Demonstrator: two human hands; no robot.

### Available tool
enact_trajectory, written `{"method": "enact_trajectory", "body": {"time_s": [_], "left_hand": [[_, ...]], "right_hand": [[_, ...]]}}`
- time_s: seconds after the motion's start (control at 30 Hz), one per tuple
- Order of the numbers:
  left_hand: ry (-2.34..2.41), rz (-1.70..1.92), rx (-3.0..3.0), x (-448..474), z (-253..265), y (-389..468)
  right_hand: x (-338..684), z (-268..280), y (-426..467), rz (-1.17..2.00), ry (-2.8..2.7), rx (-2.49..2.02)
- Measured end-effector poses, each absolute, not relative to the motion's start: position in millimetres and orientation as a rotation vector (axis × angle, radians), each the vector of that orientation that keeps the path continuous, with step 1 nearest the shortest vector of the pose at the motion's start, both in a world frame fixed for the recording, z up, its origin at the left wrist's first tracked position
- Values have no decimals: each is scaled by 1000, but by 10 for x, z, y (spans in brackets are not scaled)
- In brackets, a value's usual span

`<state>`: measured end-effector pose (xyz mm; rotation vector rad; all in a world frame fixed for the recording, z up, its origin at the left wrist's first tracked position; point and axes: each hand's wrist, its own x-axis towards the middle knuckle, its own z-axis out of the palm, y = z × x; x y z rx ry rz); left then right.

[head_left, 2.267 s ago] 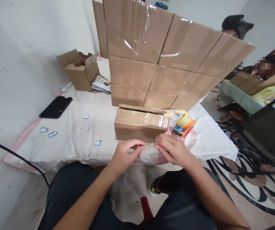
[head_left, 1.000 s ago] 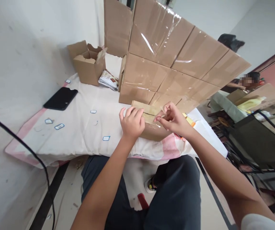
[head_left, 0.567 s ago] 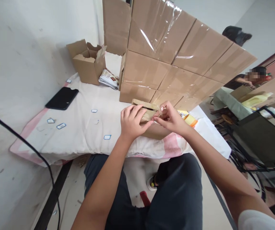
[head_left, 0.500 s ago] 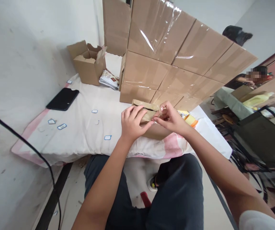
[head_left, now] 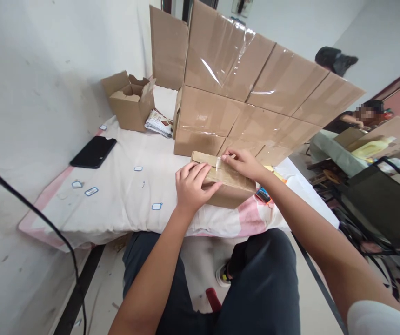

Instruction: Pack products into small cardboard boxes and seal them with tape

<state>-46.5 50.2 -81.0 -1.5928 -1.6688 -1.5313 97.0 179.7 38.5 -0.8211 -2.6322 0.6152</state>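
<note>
A small brown cardboard box (head_left: 233,193) sits near the front edge of the cloth-covered table, with clear tape (head_left: 218,164) over its top. My left hand (head_left: 192,185) rests on the left end of the box, fingers spread across its top and thumb along the front edge. Over the far side of the lid, my right hand (head_left: 243,163) has its fingertips pinched together at the tape. What lies exactly between those fingertips is partly hidden. Just right of the box, a blue and orange item (head_left: 263,195) is partly covered by my right forearm.
Behind the box rises a stack of taped cartons (head_left: 214,111). An open carton (head_left: 130,109) and a pile of printed packets (head_left: 159,123) stand back left. A black flat case (head_left: 93,152) and several blue-edged labels (head_left: 156,206) lie left. Another person (head_left: 355,118) sits far right.
My right hand has moved up and away from me, from the box's near edge to the lid's far side. The raised tape now lies flatter. My left hand stays on the box.
</note>
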Motion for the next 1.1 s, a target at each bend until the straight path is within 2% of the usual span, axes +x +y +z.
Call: {"method": "enact_trajectory", "body": {"time_s": [0.17, 0.3, 0.57, 0.63, 0.8, 1.1], "left_hand": [[-1707, -1544, -1608, -457, -803, 486], [-1728, -1532, -1607, -451, -791, 475], [-1708, -1521, -1565, -436, -768, 465], [-1706, -1509, -1558, -435, -767, 460], [-1665, -1495, -1564, -444, -783, 461], [-1617, -1462, -1566, -464, -797, 467]], "right_hand": [[908, 317, 1873, 613, -2687, -819], [881, 301, 1967, 663, -2604, -1015], [1003, 347, 2200, 410, -2507, -1485], [1037, 388, 2169, 476, -2456, -1522], [935, 477, 1987, 909, -2610, -1502], [828, 439, 2116, 944, -2678, -1432]]}}
